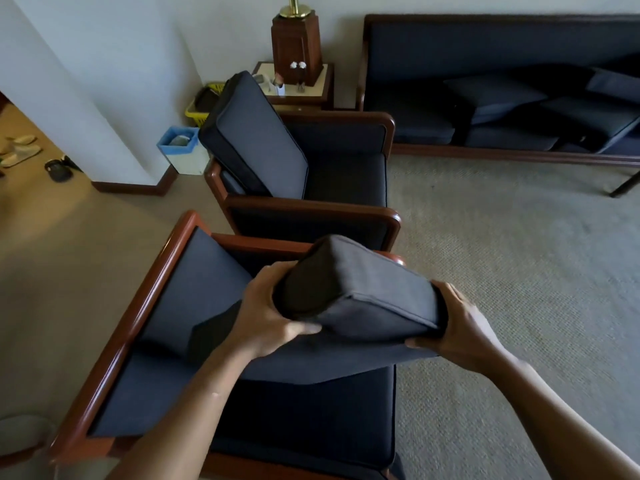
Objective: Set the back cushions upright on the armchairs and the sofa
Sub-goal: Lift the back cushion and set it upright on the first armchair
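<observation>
- Head view: our left hand (266, 313) and right hand (457, 327) grip the back cushion (363, 292) by its ends
- We should tilt it upright against the near armchair (145, 306) backrest

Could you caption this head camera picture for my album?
Both hands, left hand and right hand, lift a dark blue rectangular fabric cushion above the near wooden-framed armchair.

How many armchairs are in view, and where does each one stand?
2. The near armchair is right below the camera, with both hands holding a back cushion over its seat. The far armchair stands just behind it, its back cushion already upright. None appear hidden.
</observation>
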`<state>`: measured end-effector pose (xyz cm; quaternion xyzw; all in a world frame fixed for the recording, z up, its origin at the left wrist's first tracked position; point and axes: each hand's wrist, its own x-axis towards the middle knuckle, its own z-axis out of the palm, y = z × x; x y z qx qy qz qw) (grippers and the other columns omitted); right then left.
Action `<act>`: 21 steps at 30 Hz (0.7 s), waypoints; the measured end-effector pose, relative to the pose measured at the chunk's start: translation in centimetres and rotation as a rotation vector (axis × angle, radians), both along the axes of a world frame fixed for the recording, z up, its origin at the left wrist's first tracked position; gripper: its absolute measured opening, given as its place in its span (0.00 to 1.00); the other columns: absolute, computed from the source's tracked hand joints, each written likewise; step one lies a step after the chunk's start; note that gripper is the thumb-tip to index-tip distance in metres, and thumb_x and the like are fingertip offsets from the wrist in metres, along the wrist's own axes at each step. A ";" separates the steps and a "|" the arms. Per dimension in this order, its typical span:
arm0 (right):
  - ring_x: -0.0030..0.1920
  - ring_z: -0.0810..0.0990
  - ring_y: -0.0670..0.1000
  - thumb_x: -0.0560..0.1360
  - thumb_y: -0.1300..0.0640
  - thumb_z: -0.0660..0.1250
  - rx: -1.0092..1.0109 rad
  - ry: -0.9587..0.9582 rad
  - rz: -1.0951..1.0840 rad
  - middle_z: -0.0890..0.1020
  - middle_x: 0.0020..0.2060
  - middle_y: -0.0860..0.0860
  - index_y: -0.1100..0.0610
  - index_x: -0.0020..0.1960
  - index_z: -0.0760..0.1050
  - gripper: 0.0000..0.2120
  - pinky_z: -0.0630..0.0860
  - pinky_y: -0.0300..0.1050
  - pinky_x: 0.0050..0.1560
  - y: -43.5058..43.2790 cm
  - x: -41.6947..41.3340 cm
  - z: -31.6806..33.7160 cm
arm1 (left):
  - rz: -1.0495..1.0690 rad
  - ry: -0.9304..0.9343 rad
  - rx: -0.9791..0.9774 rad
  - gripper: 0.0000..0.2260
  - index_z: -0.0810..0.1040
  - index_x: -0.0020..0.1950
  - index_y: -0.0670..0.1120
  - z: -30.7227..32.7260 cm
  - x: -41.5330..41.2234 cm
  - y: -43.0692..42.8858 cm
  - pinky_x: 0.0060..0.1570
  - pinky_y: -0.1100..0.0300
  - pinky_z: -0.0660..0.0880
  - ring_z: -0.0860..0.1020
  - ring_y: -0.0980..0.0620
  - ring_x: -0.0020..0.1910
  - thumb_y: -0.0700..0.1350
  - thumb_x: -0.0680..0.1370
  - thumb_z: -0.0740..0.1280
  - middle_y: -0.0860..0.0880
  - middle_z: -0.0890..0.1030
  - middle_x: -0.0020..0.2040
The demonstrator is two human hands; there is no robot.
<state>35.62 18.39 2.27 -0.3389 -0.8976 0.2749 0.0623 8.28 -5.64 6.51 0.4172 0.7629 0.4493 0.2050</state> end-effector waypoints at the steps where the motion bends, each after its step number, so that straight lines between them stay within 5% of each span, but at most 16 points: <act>1: 0.63 0.77 0.53 0.56 0.31 0.82 -0.056 -0.011 -0.015 0.76 0.66 0.46 0.47 0.78 0.62 0.57 0.73 0.49 0.57 -0.1 0.4 -1.0 | -0.027 0.063 -0.014 0.40 0.80 0.66 0.56 0.2 0.6 1.0 0.60 0.59 0.76 0.80 0.56 0.61 0.53 0.56 0.88 0.61 0.81 0.60; 6: 0.76 0.67 0.41 0.61 0.33 0.81 -0.619 0.232 -0.022 0.66 0.79 0.40 0.40 0.84 0.52 0.60 0.69 0.44 0.72 -3.3 0.3 -4.5 | -0.245 0.392 -0.276 0.39 0.80 0.70 0.48 -4.3 4.3 5.7 0.57 0.50 0.75 0.77 0.48 0.55 0.58 0.61 0.82 0.53 0.80 0.55; 9: 0.69 0.70 0.29 0.60 0.26 0.77 -0.840 0.340 -0.148 0.68 0.72 0.33 0.38 0.82 0.51 0.59 0.72 0.28 0.61 -5.8 0.3 -5.8 | -0.334 0.451 -0.394 0.37 0.79 0.70 0.49 -9.8 6.5 6.3 0.56 0.48 0.75 0.78 0.44 0.56 0.58 0.62 0.79 0.50 0.79 0.56; 12: 0.72 0.73 0.45 0.61 0.22 0.73 -0.784 0.368 -0.436 0.73 0.72 0.43 0.43 0.84 0.54 0.59 0.74 0.34 0.62 -6.4 1.4 -7.9 | -0.397 0.508 -0.339 0.40 0.76 0.74 0.49 -13.2 8.9 7.0 0.60 0.44 0.74 0.77 0.42 0.57 0.62 0.65 0.77 0.46 0.78 0.59; 15: 0.71 0.75 0.53 0.75 0.39 0.74 -0.547 0.287 -0.628 0.76 0.73 0.54 0.48 0.83 0.60 0.43 0.75 0.50 0.68 -6.7 1.9 -9.7 | -0.435 0.578 -0.321 0.42 0.69 0.82 0.48 -14.7 10.0 6.2 0.74 0.41 0.66 0.74 0.40 0.70 0.66 0.72 0.71 0.43 0.76 0.72; 21: 0.72 0.74 0.50 0.79 0.47 0.73 -0.357 0.357 -0.750 0.76 0.74 0.54 0.54 0.82 0.64 0.36 0.69 0.42 0.69 -8.2 0.2 -10.8 | -0.188 0.639 -0.261 0.26 0.71 0.82 0.49 -16.6 6.1 -0.2 0.78 0.33 0.60 0.70 0.35 0.78 0.59 0.88 0.56 0.39 0.72 0.80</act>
